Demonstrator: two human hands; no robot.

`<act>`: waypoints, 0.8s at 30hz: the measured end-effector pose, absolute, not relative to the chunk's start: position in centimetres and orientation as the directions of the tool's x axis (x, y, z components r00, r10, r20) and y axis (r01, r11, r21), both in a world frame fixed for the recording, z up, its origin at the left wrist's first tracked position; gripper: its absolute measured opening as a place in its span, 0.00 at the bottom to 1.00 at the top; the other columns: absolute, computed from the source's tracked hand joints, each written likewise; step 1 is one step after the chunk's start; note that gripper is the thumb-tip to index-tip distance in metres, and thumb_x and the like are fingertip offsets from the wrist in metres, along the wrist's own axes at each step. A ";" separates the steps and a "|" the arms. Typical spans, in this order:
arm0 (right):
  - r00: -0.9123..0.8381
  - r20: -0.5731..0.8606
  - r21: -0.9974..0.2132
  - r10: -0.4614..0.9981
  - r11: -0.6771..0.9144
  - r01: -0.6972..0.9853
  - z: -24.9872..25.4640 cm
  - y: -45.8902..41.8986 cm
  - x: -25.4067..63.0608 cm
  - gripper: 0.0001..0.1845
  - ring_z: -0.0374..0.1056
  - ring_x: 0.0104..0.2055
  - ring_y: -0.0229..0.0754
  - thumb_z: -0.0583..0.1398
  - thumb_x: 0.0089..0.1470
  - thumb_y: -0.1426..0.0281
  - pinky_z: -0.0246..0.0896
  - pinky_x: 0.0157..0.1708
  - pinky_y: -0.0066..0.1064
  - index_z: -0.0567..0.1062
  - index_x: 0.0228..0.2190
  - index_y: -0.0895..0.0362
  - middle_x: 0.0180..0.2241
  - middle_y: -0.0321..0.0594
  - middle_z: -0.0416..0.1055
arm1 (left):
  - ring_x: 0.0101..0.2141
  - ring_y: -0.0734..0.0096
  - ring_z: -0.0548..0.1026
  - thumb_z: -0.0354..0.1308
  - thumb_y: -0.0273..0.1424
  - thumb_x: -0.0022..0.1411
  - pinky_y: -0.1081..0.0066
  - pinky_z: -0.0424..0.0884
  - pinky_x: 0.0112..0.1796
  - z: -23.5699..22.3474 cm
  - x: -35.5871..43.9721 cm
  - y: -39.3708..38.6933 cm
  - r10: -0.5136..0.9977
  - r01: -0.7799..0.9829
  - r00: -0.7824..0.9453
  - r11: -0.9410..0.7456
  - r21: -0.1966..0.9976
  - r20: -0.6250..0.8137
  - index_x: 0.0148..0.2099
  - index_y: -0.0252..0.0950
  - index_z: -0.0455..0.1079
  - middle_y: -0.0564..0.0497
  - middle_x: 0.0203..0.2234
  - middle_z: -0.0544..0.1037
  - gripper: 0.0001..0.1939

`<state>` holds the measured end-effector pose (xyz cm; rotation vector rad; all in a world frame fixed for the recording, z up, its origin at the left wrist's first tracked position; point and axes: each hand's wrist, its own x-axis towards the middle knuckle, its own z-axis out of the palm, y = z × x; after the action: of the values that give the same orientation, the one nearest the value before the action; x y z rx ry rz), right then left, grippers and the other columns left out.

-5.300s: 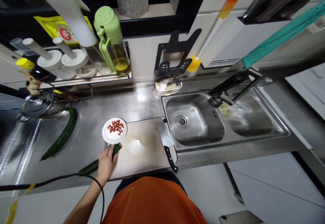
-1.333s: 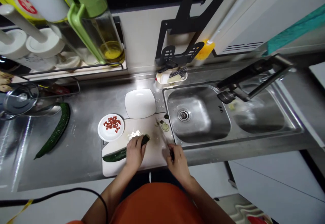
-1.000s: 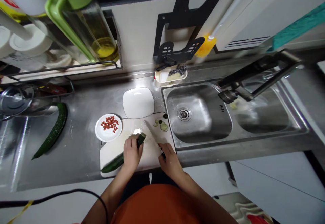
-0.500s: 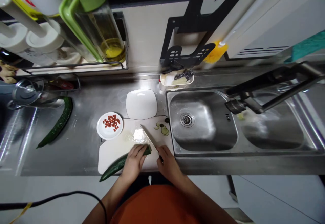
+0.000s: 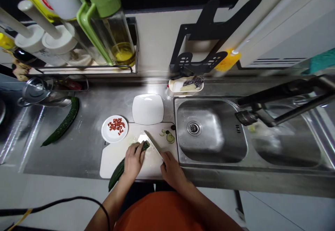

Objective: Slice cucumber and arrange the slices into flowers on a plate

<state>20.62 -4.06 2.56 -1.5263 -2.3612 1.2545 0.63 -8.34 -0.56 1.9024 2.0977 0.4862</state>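
Far left on the steel counter [image 5: 86, 147]: a whole spare cucumber [image 5: 62, 123], well apart from the work. Next right, small round plate [image 5: 114, 129] with red bits, touching the far-left corner of the cutting board [image 5: 110, 161]. Square white plate [image 5: 148, 109] just beyond the board. On the board: left hand [image 5: 133, 160] clamped over the cucumber [image 5: 117, 170], which lies diagonal, near end overhanging the board edge. Right hand [image 5: 171, 170] closed around the knife [image 5: 154, 143] handle, blade against the cucumber's cut end. Cut slices [image 5: 169, 136] at the board's far-right corner. Sink [image 5: 211, 133] right of the board.
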 end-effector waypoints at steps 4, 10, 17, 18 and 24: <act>-0.483 -0.422 -0.520 0.768 0.231 0.822 2.3 -4.2 19.6 0.18 0.68 0.39 0.44 0.48 0.58 0.76 0.63 0.39 0.33 0.67 0.48 0.58 0.42 0.49 0.69 | 0.50 0.59 0.68 0.51 0.32 0.63 0.56 0.68 0.51 0.0 0.5 -8.1 0.995 0.869 -0.097 0.094 0.485 -0.018 0.58 0.38 0.62 0.42 0.47 0.69 0.21; -0.486 -0.484 -0.384 0.728 0.323 0.865 1.8 -4.1 18.8 0.23 0.71 0.33 0.45 0.47 0.55 0.80 0.62 0.30 0.32 0.64 0.51 0.58 0.41 0.49 0.71 | 0.53 0.64 0.67 0.47 0.29 0.65 0.58 0.66 0.55 0.1 0.4 -7.8 0.999 0.842 -0.012 0.035 0.538 -0.047 0.56 0.38 0.63 0.45 0.51 0.69 0.18; -0.483 -0.495 -0.330 0.722 0.358 0.873 2.3 -3.9 18.6 0.24 0.73 0.34 0.47 0.47 0.54 0.83 0.63 0.29 0.32 0.67 0.50 0.59 0.41 0.51 0.73 | 0.52 0.64 0.67 0.48 0.27 0.64 0.60 0.66 0.55 -0.2 0.5 -7.8 1.000 0.854 0.015 -0.015 0.521 0.004 0.56 0.39 0.64 0.45 0.51 0.70 0.19; -0.482 -0.497 -0.324 0.722 0.361 0.875 2.4 -3.9 18.5 0.24 0.73 0.34 0.47 0.46 0.54 0.83 0.63 0.29 0.32 0.67 0.50 0.59 0.40 0.51 0.73 | 0.53 0.64 0.67 0.48 0.26 0.64 0.60 0.66 0.55 -0.1 0.5 -7.8 1.000 0.854 0.004 -0.009 0.520 0.010 0.56 0.39 0.64 0.45 0.51 0.70 0.19; -0.448 -0.519 -0.284 0.728 0.348 0.893 2.7 -3.4 17.6 0.27 0.73 0.34 0.47 0.45 0.54 0.83 0.64 0.28 0.32 0.64 0.54 0.59 0.41 0.51 0.74 | 0.54 0.63 0.67 0.47 0.26 0.65 0.59 0.67 0.54 0.0 -0.1 -7.2 0.997 0.827 0.071 -0.059 0.559 0.000 0.57 0.38 0.64 0.44 0.51 0.69 0.19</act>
<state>17.60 -3.42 2.72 -1.7533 -2.8136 0.9464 -0.09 -7.20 -0.02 1.9426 1.8084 0.5522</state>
